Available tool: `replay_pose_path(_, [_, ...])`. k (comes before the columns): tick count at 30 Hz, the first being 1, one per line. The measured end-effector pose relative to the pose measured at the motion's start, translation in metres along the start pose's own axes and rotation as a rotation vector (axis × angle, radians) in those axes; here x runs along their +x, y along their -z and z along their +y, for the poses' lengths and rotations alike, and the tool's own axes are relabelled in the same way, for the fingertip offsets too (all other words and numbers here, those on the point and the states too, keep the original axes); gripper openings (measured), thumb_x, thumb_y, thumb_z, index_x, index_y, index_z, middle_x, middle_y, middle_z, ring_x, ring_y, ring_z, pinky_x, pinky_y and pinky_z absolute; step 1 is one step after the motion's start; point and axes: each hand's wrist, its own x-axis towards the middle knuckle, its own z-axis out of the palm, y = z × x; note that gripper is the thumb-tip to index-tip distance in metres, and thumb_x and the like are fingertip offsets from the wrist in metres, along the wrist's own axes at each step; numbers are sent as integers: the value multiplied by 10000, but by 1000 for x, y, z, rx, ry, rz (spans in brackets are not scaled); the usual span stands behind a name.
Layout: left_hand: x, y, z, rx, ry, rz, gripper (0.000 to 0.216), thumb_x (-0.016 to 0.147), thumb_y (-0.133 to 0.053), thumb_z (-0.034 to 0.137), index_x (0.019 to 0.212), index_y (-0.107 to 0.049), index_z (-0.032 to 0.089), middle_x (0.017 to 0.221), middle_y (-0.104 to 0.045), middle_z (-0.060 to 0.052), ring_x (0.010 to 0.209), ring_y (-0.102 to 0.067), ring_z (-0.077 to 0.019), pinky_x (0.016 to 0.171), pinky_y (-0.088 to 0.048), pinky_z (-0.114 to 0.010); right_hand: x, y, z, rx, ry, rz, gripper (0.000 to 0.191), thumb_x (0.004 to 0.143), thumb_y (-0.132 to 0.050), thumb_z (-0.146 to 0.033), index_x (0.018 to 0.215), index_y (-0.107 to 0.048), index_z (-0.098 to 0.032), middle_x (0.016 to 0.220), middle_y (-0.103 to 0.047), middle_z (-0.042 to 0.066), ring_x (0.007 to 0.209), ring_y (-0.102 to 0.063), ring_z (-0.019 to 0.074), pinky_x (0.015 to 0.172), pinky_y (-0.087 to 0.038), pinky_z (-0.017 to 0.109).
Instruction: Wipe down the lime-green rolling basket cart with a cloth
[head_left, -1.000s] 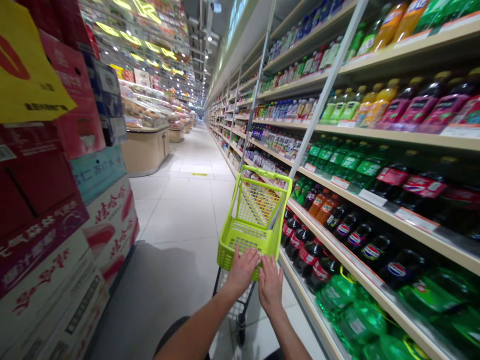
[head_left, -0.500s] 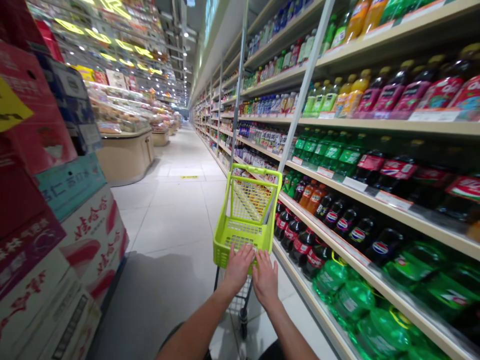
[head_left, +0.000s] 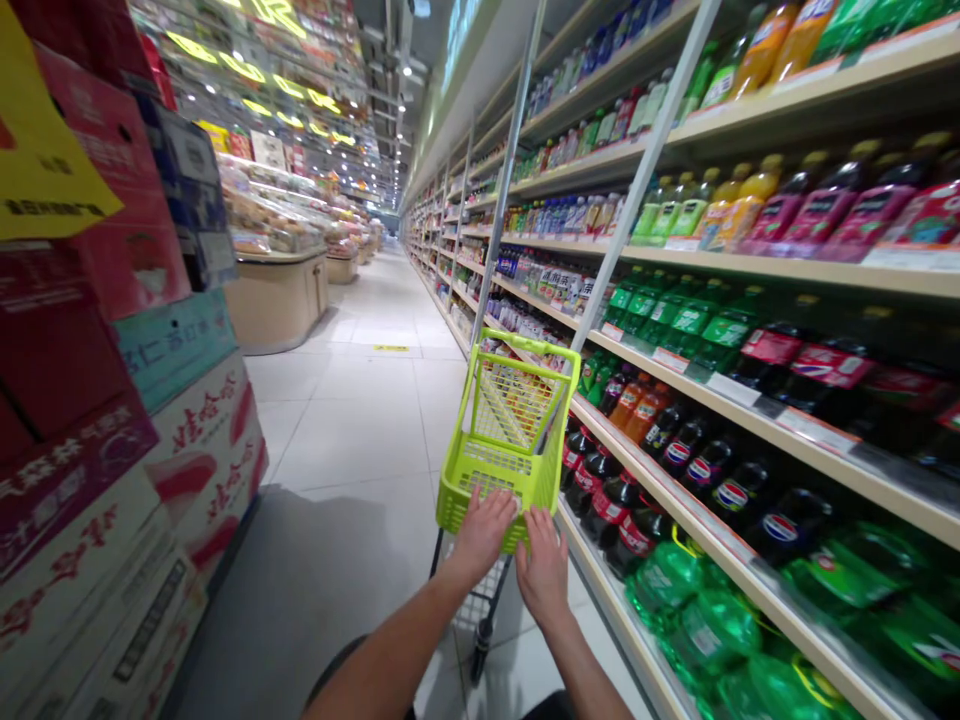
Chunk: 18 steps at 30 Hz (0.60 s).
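My cart (head_left: 510,445) is a small lime-green plastic basket on a dark metal frame. Its walls are open mesh and its rim is thick and solid. The far wall rises higher than the near one. It stands upright on the pale tiled floor (head_left: 352,430), pointing straight down the aisle, just beside the bottom shelf (head_left: 675,505) on my right. One dark wheel shows under the near end. My left hand (head_left: 484,530) and right hand (head_left: 541,570) lie side by side on the near rim, fingers over its edge.
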Motion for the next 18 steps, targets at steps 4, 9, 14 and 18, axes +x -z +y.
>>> replay_pose_path(4, [-9,19,-34,-13,96,27,275,866,-348,187,1091,-498,236,1176,-572,-28,1104,-495,-172,1043,-156,-511,0,3,3,-18,7,-14,457,781,-322,-139,1213,-472,-132,1304,-439,97,1261,-297,236,979,-248,497])
replay_pose_path(9, [-14,29,-52,39,185,15,295,867,-328,168,1101,-500,216,1185,-565,-49,1116,-487,-196,1030,-179,-522,-2,-8,1,2,7,14,478,761,-338,-142,1222,-464,-119,1328,-407,99,1271,-278,241,969,-290,460])
replay_pose_path(14, [0,7,-4,2,-40,-61,292,858,-379,206,1134,-471,224,1220,-536,-47,1162,-443,-163,1050,-192,-455,-4,-4,-1,-26,22,21,480,757,-334,-130,1220,-464,-123,1312,-427,101,1262,-296,238,959,-298,468])
replay_pose_path(18, [-5,20,-24,0,40,-54,274,866,-364,212,1111,-485,233,1207,-550,-39,1143,-464,-174,1041,-170,-504,-3,3,0,-50,28,18,476,760,-325,-115,1212,-471,-129,1310,-431,97,1261,-298,231,966,-280,475])
